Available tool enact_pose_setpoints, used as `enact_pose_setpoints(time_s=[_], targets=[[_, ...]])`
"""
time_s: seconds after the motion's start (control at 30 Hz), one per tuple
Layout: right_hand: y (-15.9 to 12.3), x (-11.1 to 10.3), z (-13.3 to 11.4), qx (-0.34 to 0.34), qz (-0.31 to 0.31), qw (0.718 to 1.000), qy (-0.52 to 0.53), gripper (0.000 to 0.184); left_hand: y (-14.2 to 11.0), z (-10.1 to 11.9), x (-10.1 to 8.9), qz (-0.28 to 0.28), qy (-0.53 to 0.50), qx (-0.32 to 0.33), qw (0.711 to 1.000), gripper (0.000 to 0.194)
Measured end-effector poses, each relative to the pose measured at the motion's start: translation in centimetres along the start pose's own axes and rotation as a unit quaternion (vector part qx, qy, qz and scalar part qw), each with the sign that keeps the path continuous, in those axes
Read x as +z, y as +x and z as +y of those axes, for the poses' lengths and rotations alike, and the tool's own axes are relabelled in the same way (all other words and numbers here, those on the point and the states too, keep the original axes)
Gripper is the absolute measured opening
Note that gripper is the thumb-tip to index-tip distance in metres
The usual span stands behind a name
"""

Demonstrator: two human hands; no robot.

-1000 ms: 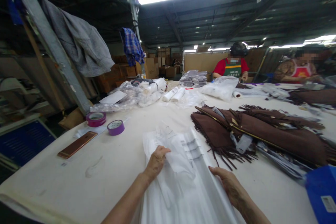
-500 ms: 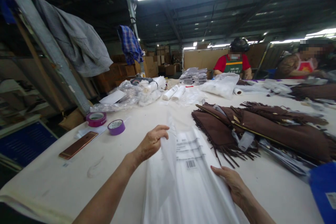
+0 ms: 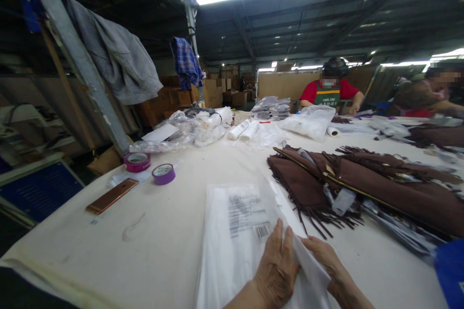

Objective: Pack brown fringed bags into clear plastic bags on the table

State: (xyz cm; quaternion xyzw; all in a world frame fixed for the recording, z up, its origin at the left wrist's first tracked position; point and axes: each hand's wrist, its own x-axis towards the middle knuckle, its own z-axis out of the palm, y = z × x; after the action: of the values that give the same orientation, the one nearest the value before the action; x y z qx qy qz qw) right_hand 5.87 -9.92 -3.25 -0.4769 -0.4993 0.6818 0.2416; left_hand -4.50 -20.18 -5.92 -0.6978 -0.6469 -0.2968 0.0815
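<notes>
Translucent white plastic bags (image 3: 226, 260) with black print and a barcode lie in a flat pile on the table in front of me. My left hand (image 3: 277, 265) rests on the top bag, its fingers stretched out just right of the barcode. The right edge of that bag stands up between my two hands. On the far side of this raised edge, my right hand (image 3: 331, 265) grips the plastic; its lower fingers are partly hidden behind the bag.
Brown fringed bags (image 3: 384, 181) lie to the right, with a blue object (image 3: 449, 268) near them. At left are a purple tape roll (image 3: 163, 174), a magenta roll (image 3: 137, 161) and a phone (image 3: 112, 196). Plastic rolls (image 3: 244, 130) lie farther back. A co-worker (image 3: 329, 89) is across the table.
My left hand has let go of the lifted left edge and moved right and down onto the bag. The bag's left side now lies flat, and its right edge is raised.
</notes>
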Motion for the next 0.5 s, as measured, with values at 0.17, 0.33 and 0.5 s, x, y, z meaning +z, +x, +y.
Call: enact_pose_setpoints(time_s=[0.17, 0.33, 0.5], targets=[[0.1, -0.2, -0.4, 0.029, 0.012, 0.999, 0.02, 0.033, -0.6, 0.3, -0.2, -0.051, 0.022, 0.017, 0.998, 0.082], [-1.7, -0.3, -2.2, 0.004, -0.05, 0.998, 0.035, 0.056, -0.6, -0.4, -0.9, -0.174, -0.011, 0.136, 0.975, 0.08], [-2.4, 0.0, -3.5, -0.11, 0.032, 0.983, -0.143, 0.107, -0.2, -0.4, -1.8, -0.217, -0.029, 0.12, 0.968, 0.078]])
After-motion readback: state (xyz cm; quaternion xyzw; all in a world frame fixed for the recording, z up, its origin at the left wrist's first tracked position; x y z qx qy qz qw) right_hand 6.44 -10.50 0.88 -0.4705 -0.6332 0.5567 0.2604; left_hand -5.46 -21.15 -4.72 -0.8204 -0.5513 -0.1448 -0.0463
